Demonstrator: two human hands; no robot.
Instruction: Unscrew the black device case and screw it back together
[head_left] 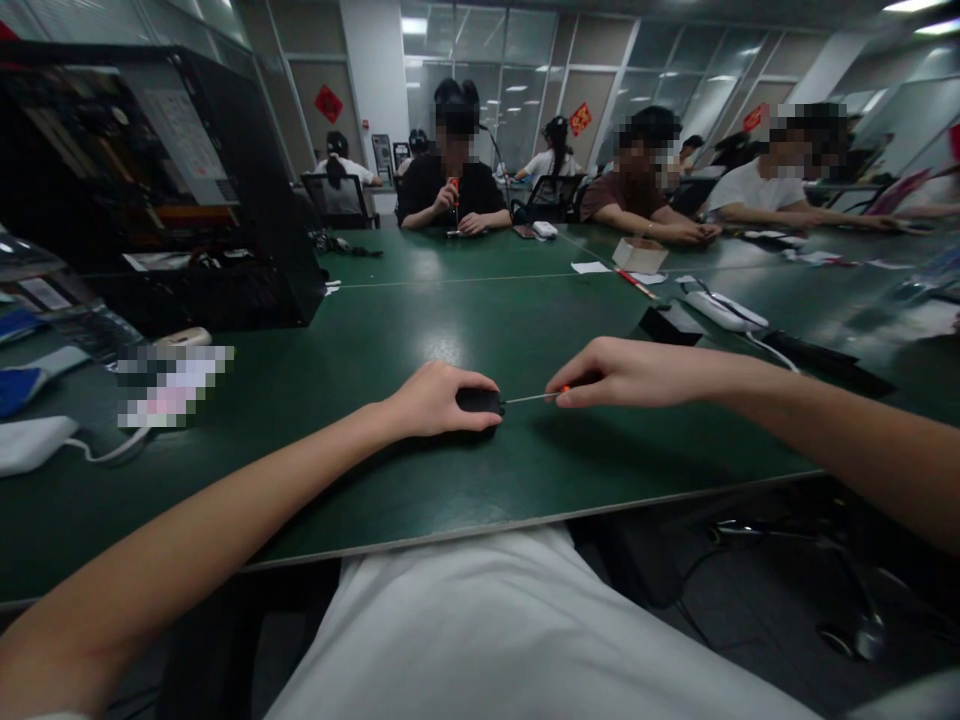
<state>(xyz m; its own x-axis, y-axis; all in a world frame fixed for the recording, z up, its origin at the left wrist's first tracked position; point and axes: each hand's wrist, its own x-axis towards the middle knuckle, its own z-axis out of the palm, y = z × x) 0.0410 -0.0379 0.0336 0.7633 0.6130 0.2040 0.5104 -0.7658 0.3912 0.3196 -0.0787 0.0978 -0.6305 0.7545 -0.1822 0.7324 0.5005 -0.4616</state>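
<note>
A large room with glass partitions and red wall decorations (328, 103) lies behind a long green counter (427, 490). Clock directions are taken from the dark rounded object in the person's grip, with 12 on the far side.

That black object (478, 401), about the shape of a computer mouse, sits at the near part of the counter. From 9 o'clock the left hand (431, 400) is clamped around it, fingers along its far side and thumb along its near side. At 3 o'clock the right hand (600, 378) has its fingers pinched together on a screwdriver (529, 399); a bit of orange handle shows between them. The thin metal shaft points to 9 o'clock and reaches the object's right end, though the exact contact is too small to make out.

Between 10 and 11 stands a black computer case (240, 200), its side exposed. A clear bottle (82, 310) is between 9 and 10, and a white device (34, 443) with a cable lies near 9. A small box (640, 258) sits between 1 and 2, with a white power strip (724, 308) near 2.

At 12, across the counter, a person in black (420, 190) holds an orange-handled tool (454, 188).
</note>
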